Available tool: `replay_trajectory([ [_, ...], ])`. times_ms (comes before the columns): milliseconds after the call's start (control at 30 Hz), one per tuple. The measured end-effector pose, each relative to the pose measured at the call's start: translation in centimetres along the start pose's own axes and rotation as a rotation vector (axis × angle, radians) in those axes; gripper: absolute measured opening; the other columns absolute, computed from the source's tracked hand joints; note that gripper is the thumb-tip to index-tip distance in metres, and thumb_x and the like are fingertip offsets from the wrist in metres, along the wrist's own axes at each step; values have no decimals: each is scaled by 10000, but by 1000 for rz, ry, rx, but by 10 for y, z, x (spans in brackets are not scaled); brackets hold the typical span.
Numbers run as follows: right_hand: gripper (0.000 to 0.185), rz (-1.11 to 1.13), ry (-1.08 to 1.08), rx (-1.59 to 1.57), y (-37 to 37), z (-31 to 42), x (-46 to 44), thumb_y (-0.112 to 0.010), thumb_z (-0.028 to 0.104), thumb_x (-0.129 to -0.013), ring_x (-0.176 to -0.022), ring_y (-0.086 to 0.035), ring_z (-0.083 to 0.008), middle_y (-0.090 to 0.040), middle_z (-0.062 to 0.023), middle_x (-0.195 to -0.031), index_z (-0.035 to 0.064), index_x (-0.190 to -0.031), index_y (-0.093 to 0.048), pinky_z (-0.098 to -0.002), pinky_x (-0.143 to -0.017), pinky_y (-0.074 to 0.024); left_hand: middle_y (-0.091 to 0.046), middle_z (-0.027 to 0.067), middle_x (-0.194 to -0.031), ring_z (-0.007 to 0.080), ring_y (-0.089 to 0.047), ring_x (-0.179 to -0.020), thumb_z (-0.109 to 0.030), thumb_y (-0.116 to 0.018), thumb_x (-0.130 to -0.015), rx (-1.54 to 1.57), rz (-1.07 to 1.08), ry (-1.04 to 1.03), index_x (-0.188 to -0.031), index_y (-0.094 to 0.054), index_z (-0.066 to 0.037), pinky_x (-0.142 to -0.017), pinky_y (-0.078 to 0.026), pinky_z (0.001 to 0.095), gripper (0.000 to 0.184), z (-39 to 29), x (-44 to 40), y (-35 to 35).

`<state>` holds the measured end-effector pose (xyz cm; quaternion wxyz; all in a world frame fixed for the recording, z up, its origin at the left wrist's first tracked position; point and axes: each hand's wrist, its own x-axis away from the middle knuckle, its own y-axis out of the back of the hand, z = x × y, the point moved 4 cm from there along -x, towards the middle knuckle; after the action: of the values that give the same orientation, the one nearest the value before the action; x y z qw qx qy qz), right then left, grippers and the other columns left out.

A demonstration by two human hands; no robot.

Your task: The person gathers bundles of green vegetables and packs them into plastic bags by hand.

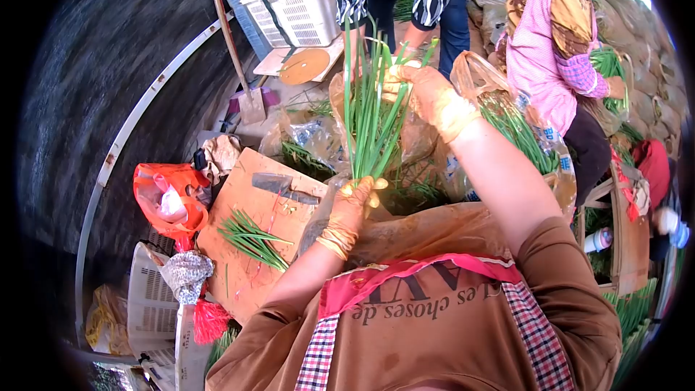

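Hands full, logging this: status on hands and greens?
Left hand gripping greens low. Right hand by their tops. Knife on board, clear of both hands.

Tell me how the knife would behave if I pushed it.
The knife should slide rather than roll, since its broad blade lies flat on the board. It will probably feel stiff and blade-heavy, the blade being much wider than the handle.

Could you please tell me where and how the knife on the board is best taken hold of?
I'd grip the knife by its handle, from above and the right: it lies flat, the handle towards the board's right edge, the broad blade pointing left. The left hand is nearest, but would first need to release the green stalks.
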<state>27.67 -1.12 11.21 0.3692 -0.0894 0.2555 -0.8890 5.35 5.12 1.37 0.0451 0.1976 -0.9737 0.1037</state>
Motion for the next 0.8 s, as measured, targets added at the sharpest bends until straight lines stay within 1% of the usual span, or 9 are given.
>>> replay_trajectory([
  [100,107,52,-133,13,-18,9,11,-541,117,-870,-727,-613,-170,-630,-52,-811,44,-918,-604,-316,-639,-512,-502,-51,-562,37,-327,-434,-363,-499,-934,-36,22,-29,-929,-675,-67,-404,-222,199,345,3,0,8],
  [267,149,125,20,75,-33,12,7,-579,146,-879,-801,-602,-160,-652,-37,-908,55,-986,-628,-293,-724,-478,-501,-53,-557,37,-318,-422,-347,-512,-931,-27,-26,24,-929,-678,-76,-396,-215,200,318,5,4,11],
  [367,139,-23,-60,165,-11,-3,-16,-560,130,-887,-764,-601,-170,-650,-45,-875,51,-979,-626,-297,-675,-479,-498,-54,-550,39,-316,-417,-333,-522,-929,12,-26,55,-929,-680,-76,-392,-210,200,302,4,4,14],
  [400,159,27,20,47,-27,3,-2,-548,149,-894,-718,-600,-178,-648,-73,-847,32,-974,-620,-302,-616,-475,-497,-53,-548,40,-316,-415,-328,-525,-928,23,-22,67,-928,-680,-75,-391,-208,200,297,2,5,14],
  [500,254,-40,205,301,-31,1,-3,-450,195,-941,-689,-614,-178,-656,-76,-872,15,-1052,-590,-288,-600,-508,-494,-54,-544,41,-321,-418,-330,-521,-929,-28,7,44,-925,-680,-66,-395,-212,198,309,-5,6,11],
  [600,278,-201,98,694,10,-18,-63,-430,241,-955,-637,-578,-169,-643,-66,-823,20,-1010,-589,-298,-573,-485,-494,-54,-544,40,-327,-420,-330,-518,-930,38,44,11,-921,-680,-58,-399,-222,198,317,-6,7,6],
  [667,314,-119,352,512,-25,7,-10,-389,278,-971,-687,-621,-223,-654,-96,-871,31,-1010,-580,-326,-629,-520,-492,-54,-544,40,-332,-422,-330,-516,-932,32,31,18,-919,-679,-55,-403,-230,196,320,-6,8,6],
  [700,292,10,36,4,-34,7,-5,-406,256,-965,-825,-649,-279,-656,-139,-942,26,-1054,-562,-358,-730,-541,-492,-54,-544,40,-334,-423,-330,-515,-932,31,20,21,-918,-678,-53,-405,-234,195,322,-6,8,6],
  [800,253,122,-96,-161,-36,9,-1,-457,197,-940,-868,-649,-280,-651,-159,-951,1,-1073,-548,-362,-769,-540,-485,-52,-539,39,-337,-420,-352,-503,-934,5,15,24,-912,-673,-47,-396,-235,196,350,-10,10,8],
])
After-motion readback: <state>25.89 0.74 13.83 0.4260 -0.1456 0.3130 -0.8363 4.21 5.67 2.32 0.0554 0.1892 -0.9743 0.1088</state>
